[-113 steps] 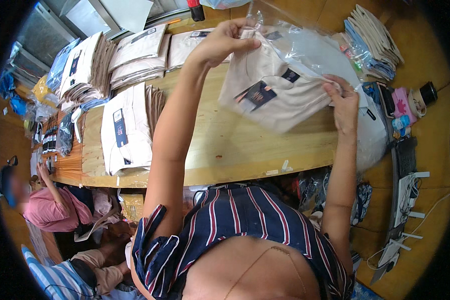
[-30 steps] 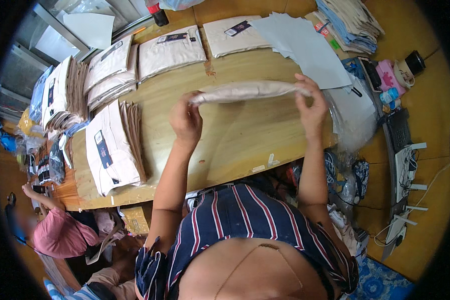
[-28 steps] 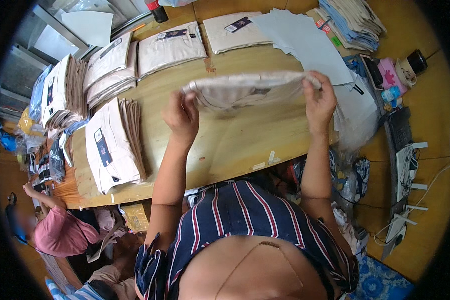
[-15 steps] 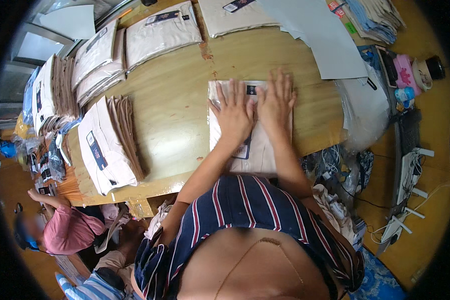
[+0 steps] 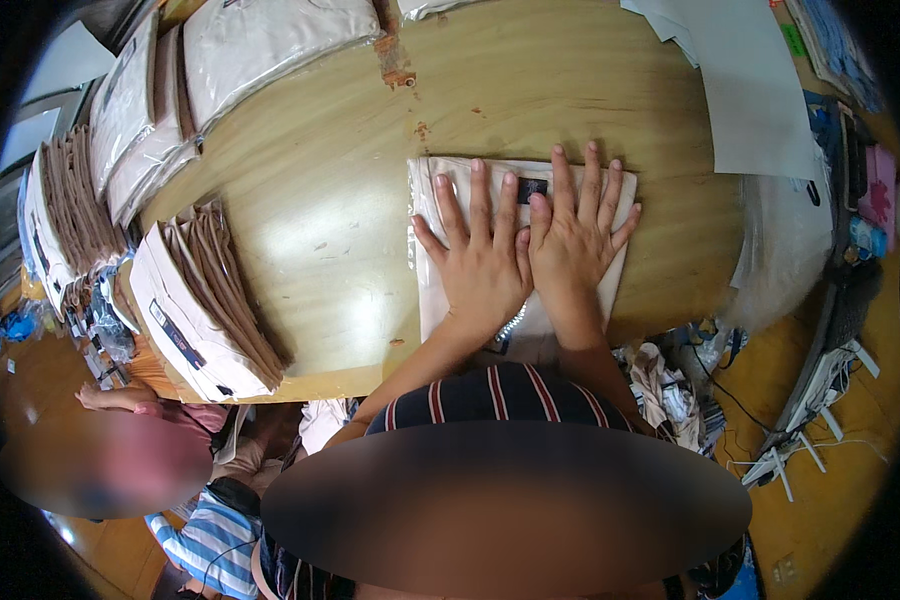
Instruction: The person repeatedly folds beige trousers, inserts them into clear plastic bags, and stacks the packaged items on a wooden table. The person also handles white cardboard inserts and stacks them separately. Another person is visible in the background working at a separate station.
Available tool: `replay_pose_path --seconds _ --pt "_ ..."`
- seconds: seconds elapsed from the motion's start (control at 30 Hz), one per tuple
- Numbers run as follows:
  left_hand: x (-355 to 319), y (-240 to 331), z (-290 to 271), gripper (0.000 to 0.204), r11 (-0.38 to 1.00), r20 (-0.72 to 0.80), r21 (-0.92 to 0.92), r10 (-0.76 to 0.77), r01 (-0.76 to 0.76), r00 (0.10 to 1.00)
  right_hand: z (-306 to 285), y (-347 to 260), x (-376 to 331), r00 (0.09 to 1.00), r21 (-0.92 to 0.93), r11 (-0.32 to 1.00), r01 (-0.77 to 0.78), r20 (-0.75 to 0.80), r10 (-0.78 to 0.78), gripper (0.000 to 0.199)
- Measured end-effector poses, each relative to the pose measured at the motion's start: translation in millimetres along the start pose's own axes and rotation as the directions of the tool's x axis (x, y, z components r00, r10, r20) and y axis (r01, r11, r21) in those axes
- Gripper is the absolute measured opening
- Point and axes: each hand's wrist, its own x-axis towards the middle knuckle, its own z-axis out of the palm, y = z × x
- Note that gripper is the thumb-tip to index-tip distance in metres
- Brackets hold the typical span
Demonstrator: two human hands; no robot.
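Two palms down, that's what's new in the head view: a moment ago the folded beige garment in clear plastic (image 5: 536,330) was held up in the air between both hands, and now it's lying flat on the wooden table (image 5: 350,250), right in front of the person. Left hand (image 5: 485,280) and right hand (image 5: 573,255) both rest on top with fingers spread wide, not gripping anything, thumbs just beside each other. A small dark label (image 5: 532,190) shows between them. So I'd say the work has gone from handling it in midair to pressing it flat, though stills can't tell me how hard. Off to the left, the stack of folded beige garments (image 5: 175,330) looks untouched, well apart from the hands, same for the white paper sheets (image 5: 760,110) on the right
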Motion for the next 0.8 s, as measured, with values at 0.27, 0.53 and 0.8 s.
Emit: replay_pose_path --seconds 0.27,0.53,0.8 --pt "-2 -1 3 0.048 1.0 0.003 -0.001 -0.001 0.001 1.0 2 0 -1 1.0 -0.006 1.0 0.014 -0.002 -0.014 0.045" --pt "-2 -12 6 0.053 0.992 -0.019 0.064 0.107 -0.106 0.994 9 6 0 0.996 -0.015 0.998 0.067 -0.054 -0.068 0.051" --pt "20 -105 7 0.052 0.993 -0.415 -0.075 0.053 -0.092 0.908 11 78 8 0.977 0.211 0.976 -0.056 -0.19 0.097 0.064"
